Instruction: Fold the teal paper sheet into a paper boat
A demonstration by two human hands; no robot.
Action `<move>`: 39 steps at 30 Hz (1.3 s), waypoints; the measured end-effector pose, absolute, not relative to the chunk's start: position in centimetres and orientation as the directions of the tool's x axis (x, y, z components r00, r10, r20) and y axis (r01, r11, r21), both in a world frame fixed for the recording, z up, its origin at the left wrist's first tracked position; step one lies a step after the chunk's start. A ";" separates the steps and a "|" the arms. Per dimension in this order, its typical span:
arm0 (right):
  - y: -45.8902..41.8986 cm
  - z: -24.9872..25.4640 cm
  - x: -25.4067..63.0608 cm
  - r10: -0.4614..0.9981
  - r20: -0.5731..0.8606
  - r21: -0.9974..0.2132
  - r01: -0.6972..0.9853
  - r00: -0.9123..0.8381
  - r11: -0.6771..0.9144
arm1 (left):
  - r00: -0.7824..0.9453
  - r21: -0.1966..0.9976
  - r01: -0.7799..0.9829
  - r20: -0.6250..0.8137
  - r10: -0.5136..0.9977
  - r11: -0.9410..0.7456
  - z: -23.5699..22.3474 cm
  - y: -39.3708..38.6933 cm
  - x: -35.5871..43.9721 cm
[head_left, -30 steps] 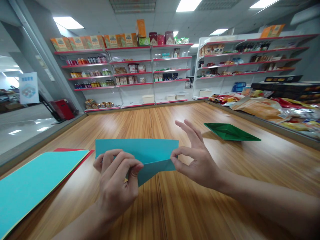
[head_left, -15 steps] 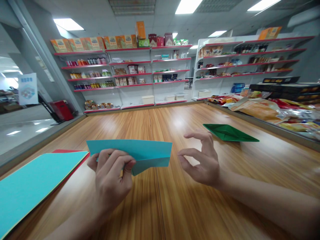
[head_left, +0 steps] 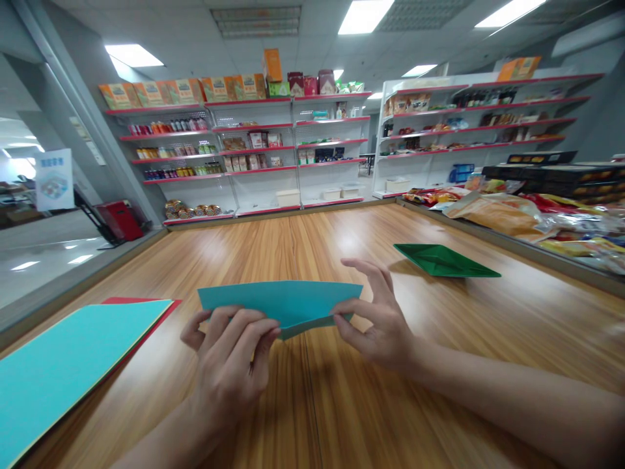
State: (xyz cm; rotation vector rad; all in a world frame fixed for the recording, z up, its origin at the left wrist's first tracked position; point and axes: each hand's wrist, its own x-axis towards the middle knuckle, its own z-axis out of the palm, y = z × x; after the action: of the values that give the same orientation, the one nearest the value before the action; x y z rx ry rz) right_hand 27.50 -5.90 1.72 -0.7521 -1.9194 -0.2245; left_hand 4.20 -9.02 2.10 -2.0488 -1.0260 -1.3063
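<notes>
A folded teal paper (head_left: 283, 301) is held just above the wooden table (head_left: 342, 404), long edge across my view. My left hand (head_left: 227, 365) pinches its left part with the fingers curled round the lower edge. My right hand (head_left: 378, 322) grips its right end between thumb and fingers. A folded green paper shape (head_left: 442, 260) lies flat on the table, farther away to the right of my right hand.
A stack of coloured sheets (head_left: 63, 365), teal on top with red beneath, lies at the near left. Snack bags (head_left: 508, 212) fill a counter along the right edge. Store shelves (head_left: 254, 150) with goods line the far wall.
My right hand, which had let go of the paper half a second ago, has come back and taken hold of its right end. The paper has shifted slightly to the right.
</notes>
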 end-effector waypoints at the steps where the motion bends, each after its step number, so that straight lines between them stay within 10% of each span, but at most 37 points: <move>1: -5.8 1.7 27.5 0.406 0.871 -0.167 0.608 -0.278 0.776 | 0.259 -0.026 0.818 0.909 0.327 -0.574 2.1 -8.9 4.0; 12: -8.4 2.0 25.6 0.323 0.870 -0.012 0.639 -0.372 0.769 | 0.431 -0.241 0.790 0.872 0.231 -0.564 1.8 -10.5 6.0; 39: -8.5 2.6 25.5 0.336 0.851 -0.061 0.560 -0.403 0.826 | 0.427 -0.155 0.760 0.852 0.304 -0.631 1.4 -10.6 6.1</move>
State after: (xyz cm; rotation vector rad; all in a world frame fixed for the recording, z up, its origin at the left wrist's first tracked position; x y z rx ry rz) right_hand 25.55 -8.52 2.62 -0.6608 -2.0279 -0.2887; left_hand 6.13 -10.56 1.41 -2.1538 -0.8958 -1.1294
